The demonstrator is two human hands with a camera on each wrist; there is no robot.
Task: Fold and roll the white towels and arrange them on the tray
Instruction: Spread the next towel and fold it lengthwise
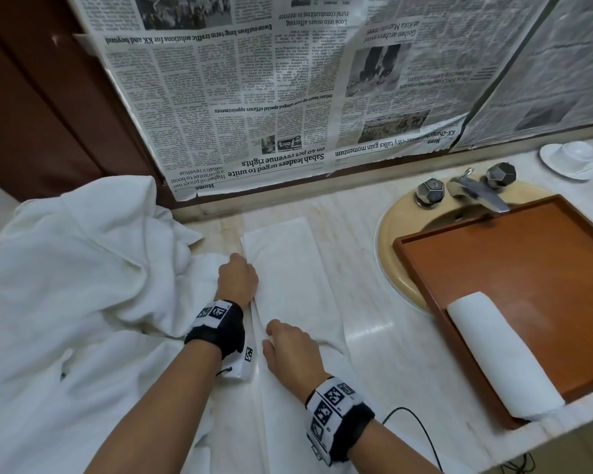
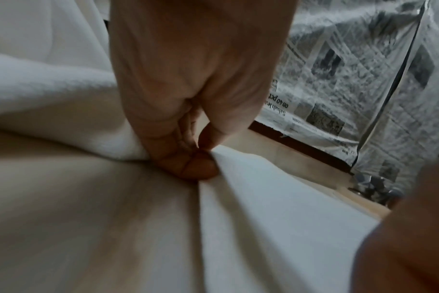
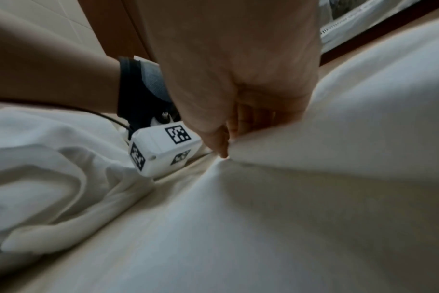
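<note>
Towel (image 1: pixel 290 285), folded into a long strip, lies flat on the marble counter (image 1: pixel 384 340) between the heap of white linen (image 1: pixel 76 285) and the wooden tray (image 1: pixel 514 278), where one rolled towel (image 1: pixel 500 354) already rests. The head view shows only knuckles. The wrist views show more: the left hand (image 2: pixel 188 99) pinches the strip's left edge between thumb and fingers, and the right hand (image 3: pixel 238 79) grips a raised fold nearer the person.

- Flat towel (image 1: pixel 288 285) at counter (image 1: pixel 384 336) middle, lengthwise front to back.
- Heap of towels (image 1: pixel 83 285) at left edge.
- Tray (image 1: pixel 514 268) over sink (image 1: pixel 391 241), right.
- Rolled towel (image 1: pixel 500 354) in tray, front-left.
- Cup on saucer (image 1: pixel 572 159) at back right corner.
</note>
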